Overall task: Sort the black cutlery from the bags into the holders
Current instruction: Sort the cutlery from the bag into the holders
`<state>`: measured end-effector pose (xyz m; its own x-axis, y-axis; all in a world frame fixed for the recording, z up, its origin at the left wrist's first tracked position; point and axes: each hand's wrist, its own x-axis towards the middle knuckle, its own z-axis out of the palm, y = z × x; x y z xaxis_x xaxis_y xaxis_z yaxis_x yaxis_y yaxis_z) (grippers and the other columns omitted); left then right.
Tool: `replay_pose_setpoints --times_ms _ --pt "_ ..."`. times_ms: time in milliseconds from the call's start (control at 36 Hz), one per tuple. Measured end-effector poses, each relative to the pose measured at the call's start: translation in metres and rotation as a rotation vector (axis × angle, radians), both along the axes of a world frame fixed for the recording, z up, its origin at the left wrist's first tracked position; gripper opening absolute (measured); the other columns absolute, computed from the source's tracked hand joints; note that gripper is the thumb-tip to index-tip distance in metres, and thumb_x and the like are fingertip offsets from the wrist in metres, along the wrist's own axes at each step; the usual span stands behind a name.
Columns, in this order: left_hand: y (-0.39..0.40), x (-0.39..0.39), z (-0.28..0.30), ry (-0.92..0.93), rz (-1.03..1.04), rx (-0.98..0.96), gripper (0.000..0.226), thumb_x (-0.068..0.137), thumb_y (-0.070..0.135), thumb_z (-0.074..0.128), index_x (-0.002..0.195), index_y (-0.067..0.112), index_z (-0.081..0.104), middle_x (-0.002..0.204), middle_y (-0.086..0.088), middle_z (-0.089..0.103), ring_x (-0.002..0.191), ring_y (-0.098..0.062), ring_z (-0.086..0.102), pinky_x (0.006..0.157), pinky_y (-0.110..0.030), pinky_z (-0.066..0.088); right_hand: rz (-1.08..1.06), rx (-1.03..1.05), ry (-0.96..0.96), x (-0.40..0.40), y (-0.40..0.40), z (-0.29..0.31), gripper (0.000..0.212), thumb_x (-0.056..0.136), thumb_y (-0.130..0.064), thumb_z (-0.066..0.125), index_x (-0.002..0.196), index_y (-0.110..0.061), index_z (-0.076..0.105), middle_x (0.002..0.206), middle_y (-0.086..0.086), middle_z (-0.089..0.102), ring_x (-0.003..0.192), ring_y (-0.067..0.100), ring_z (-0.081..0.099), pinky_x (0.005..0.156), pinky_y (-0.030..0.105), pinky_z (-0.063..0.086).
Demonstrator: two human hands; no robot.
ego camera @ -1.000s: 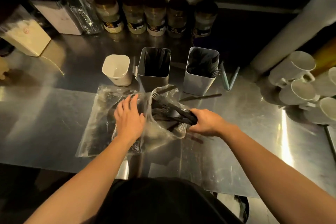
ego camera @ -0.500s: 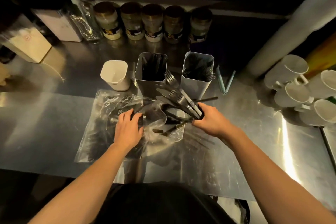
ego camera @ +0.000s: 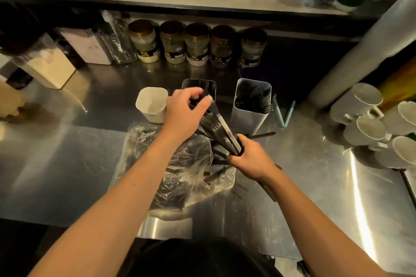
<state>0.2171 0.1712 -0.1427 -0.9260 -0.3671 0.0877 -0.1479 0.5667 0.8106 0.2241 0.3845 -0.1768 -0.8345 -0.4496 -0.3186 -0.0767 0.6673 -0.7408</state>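
Gripping a bundle of black cutlery (ego camera: 221, 134) by the handles, the right hand (ego camera: 252, 161) has its fingers wrapped tight round the lot, fork heads fanning up and away. Left hand (ego camera: 184, 112) is up at the tips now, thumb and fingers curled in a pinch on the top of one piece, right in front of the middle holder (ego camera: 199, 84). The exact number in the bundle can't be told; the pieces overlap.

Three containers stand in a row toward the back of the steel counter (ego camera: 67, 164): a white cup (ego camera: 152, 104) on the left, the dark middle holder, and a grey right holder (ego camera: 251, 105) already carrying dark cutlery. One clear plastic bag (ego camera: 171, 168) lies crumpled at the front middle, under the forearms, dark pieces showing through it. One loose black piece (ego camera: 262, 135) sits on the counter just beside the right holder.

Five jars (ego camera: 197, 45) line the back edge. Four white mugs (ego camera: 369, 123) are clustered at the right edge.
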Motion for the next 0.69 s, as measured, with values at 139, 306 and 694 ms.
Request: replay_pose_setpoints --times_ms 139,306,694 --pt "0.009 -0.008 0.015 -0.007 -0.078 -0.073 0.011 0.099 0.035 0.058 0.095 0.029 0.066 0.093 0.007 0.058 0.097 -0.022 0.057 0.086 -0.035 0.051 -0.059 -0.036 -0.003 0.003 -0.007 0.002 0.024 0.078 -0.025 0.071 0.095 -0.032 0.055 0.082 -0.009 0.065 0.073 0.011 0.063 0.066 0.034 0.053" --pt "0.018 -0.037 0.043 0.285 0.113 0.226 0.008 0.101 0.023 0.055 0.100 0.021 0.062 0.092 0.008 0.065 0.082 -0.002 0.058 0.073 -0.010 0.043 -0.176 -0.120 -0.063 0.005 0.004 -0.001 0.023 0.079 -0.019 0.071 0.093 -0.031 0.057 0.079 -0.005 0.062 0.066 0.011 0.057 0.063 0.033 0.050" --pt "0.073 -0.125 0.024 0.100 -0.211 -0.259 0.026 0.099 0.031 0.060 0.119 0.020 0.071 0.117 0.002 0.070 0.109 -0.017 0.062 0.093 -0.032 0.050 -0.516 -0.254 -0.169 0.004 0.059 -0.016 0.016 0.077 -0.017 0.069 0.084 -0.028 0.059 0.066 -0.012 0.061 0.062 0.008 0.056 0.059 0.030 0.048"
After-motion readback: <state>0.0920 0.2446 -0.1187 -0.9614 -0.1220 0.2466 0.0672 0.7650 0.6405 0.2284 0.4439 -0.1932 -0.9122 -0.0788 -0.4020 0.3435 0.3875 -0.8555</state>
